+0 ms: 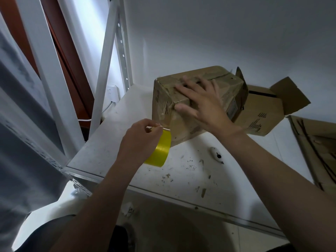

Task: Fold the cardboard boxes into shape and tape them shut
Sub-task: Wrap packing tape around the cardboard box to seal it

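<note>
A folded cardboard box [225, 88], wrapped in clear tape, stands tilted on the white table [181, 179]. My right hand [201, 100] lies flat on its top and near edge, fingers spread, pressing on the cardboard. My left hand [140, 139] grips a yellow tape roll [161, 150] just left of the box's lower corner. A strip of clear tape runs from the roll to the box's side.
A second cardboard box [265, 113] with open flaps lies behind on the right. Flattened cardboard [316, 148] rests at the right edge. A small white cutter [216, 154] lies on the table among cardboard scraps. White shelf posts [107, 66] rise at the left.
</note>
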### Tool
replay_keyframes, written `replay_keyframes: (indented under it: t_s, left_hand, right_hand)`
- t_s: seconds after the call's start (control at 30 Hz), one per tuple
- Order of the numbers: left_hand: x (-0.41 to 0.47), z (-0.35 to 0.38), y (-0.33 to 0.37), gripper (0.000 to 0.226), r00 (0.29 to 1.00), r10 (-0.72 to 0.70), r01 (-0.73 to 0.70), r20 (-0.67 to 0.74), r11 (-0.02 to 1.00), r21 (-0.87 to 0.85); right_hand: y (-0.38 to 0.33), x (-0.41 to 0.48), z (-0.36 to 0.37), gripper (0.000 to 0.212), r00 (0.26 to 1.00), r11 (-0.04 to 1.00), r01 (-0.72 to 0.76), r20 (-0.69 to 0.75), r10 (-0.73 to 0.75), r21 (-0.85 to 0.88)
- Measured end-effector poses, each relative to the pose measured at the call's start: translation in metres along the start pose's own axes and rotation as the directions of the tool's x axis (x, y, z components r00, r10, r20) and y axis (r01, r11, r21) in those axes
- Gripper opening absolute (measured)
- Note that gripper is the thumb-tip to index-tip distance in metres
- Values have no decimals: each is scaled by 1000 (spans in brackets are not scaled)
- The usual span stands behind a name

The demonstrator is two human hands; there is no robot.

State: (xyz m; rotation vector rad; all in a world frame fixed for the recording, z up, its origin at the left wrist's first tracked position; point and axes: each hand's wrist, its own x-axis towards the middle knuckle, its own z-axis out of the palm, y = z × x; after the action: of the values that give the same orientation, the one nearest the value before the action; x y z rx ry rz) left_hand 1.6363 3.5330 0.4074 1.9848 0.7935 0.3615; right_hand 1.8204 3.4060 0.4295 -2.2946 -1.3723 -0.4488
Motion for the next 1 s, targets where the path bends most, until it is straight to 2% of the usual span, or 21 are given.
replay_keyframes:
  t_s: [0.07,0.13,0.23,0.43,0.5,0.6,0.73,0.8,0.9,1.0]
  left_hand:
    - [0,1,-1,44,1000,0,0,-2,1000,0]
    - [-1,3,-1,43,1000,-2,2,5,1000,3]
    - [-2,4,-2,44,1000,3,-3,15,1000,12]
    - [1,3,-3,37,1000,15,-15,4,1000,25]
    - [2,3,-3,35,1000,14,-14,8,1000,26]
    - [3,3,-4,34,1000,21,-21,23,1000,22]
    - [5,2,-6,6,1000,26,-27,17,999,38]
    - [6,2,-9,16,999,44,-44,6,997,57]
    - [4,1,-9,10,999,54,-54,10,997,53]
    - [2,1,-9,34,998,62,-63,14,996,59]
  right_hand:
    - [-8,-3,7,71,996,998,-64,-71,62,-26]
    - [-13,-8,15,76,991,995,-69,-116,60,-68]
    - [-12,-10,20,84,984,997,-69,-167,63,-26]
    - [-8,-14,18,107,995,994,-42,-99,31,-104]
    - [-11,-13,15,102,994,995,-67,-96,59,-79]
    - [-24,-8,13,81,972,978,-205,-113,207,27]
    - [-44,-4,20,71,919,927,-371,-122,374,45]
    - [-51,-1,24,74,902,908,-417,-104,420,49]
    - [-56,3,27,76,908,912,-410,-84,410,20]
    - [-54,-1,25,68,930,934,-355,-86,358,40]
